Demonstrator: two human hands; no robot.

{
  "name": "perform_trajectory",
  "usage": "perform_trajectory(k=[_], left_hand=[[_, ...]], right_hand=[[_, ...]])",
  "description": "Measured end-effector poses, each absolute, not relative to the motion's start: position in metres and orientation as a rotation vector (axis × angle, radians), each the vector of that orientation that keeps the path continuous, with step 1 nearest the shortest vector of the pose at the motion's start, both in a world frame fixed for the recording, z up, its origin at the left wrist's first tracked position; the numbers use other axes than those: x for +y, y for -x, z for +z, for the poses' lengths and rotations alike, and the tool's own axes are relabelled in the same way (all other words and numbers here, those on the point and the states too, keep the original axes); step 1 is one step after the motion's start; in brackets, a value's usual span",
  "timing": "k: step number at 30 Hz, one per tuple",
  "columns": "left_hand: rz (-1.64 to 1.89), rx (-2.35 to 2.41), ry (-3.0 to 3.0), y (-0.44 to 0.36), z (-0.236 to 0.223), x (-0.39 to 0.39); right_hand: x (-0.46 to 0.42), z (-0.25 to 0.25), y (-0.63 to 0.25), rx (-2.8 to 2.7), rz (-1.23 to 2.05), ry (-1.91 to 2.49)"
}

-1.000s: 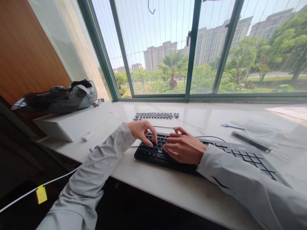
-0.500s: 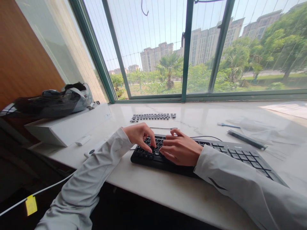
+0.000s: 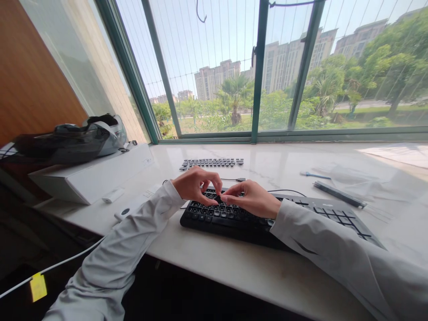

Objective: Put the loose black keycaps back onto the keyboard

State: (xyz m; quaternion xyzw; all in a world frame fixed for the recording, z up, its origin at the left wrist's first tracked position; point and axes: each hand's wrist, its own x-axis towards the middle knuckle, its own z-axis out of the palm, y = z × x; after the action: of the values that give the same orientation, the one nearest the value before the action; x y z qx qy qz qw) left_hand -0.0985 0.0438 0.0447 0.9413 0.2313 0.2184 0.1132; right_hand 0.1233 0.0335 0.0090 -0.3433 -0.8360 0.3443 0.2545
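A black keyboard lies on the white marble-patterned sill, with many of its key positions showing bare sockets. Just above its left half my two hands meet at the fingertips. Between them is a small dark keycap. The thumb and index finger of my left hand pinch it from the left, the other fingers curled. From the right, my right hand has its thumb and index finger pressed together at the same keycap. Behind the keyboard, loose keycaps lie in neat rows.
A cable with a USB plug runs behind the keyboard. At right lie a blue brush-like tool, a dark strip and clear plastic. On the left, a black helmet-like item rests on a white box.
My right hand has lifted off the keys and turned to pinch at the keycap. My left hand has risen slightly, its fingertips now meeting the right hand's.
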Motion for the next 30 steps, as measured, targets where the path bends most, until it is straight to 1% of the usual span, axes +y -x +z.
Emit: perform_trajectory(k=[5,10,15,22,26,30], left_hand=[[0.640,0.639,-2.775,0.098,0.044,0.044],[0.660,0.644,-2.764,0.095,0.043,0.041],[0.656,0.650,-2.746,0.095,0.044,0.041],[0.808,0.711,-2.736,0.096,0.041,0.048],[0.794,0.678,-2.792,0.096,0.039,0.050],[0.734,0.659,-2.773,0.099,0.042,0.049]], right_hand=[[0.038,0.005,-0.125,-2.256,1.079,0.944],[0.042,0.000,-0.124,-2.204,1.223,0.867],[0.040,0.001,-0.123,-2.176,1.218,0.816],[0.045,-0.007,-0.123,-2.006,1.269,0.933],[0.043,-0.004,-0.124,-2.032,1.313,0.883],[0.043,0.000,-0.125,-2.126,1.248,0.866]])
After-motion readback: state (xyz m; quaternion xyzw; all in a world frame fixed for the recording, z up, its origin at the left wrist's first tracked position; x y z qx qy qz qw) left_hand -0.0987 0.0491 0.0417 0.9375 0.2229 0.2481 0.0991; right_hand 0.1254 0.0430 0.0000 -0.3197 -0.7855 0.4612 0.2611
